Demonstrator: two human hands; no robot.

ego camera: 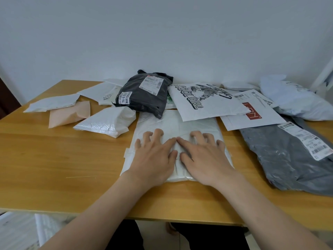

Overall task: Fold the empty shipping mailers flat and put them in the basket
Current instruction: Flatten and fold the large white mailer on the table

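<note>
Both the left hand (155,156) and right hand (203,156), fingers spread, press a white mailer (173,121) flat near the table's (54,159) front edge; many other mailers (144,94) wait behind; no basket shows.

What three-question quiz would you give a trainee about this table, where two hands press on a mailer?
1. True or false: the left hand and the right hand both press on the white mailer.
2. Which mailer lies over its far left corner? A) peach mailer B) black mailer C) grey mailer
3. Fill in: the printed mailer reads "____ GIRL".
Key: 1 true; 2 B; 3 COOL.
</note>
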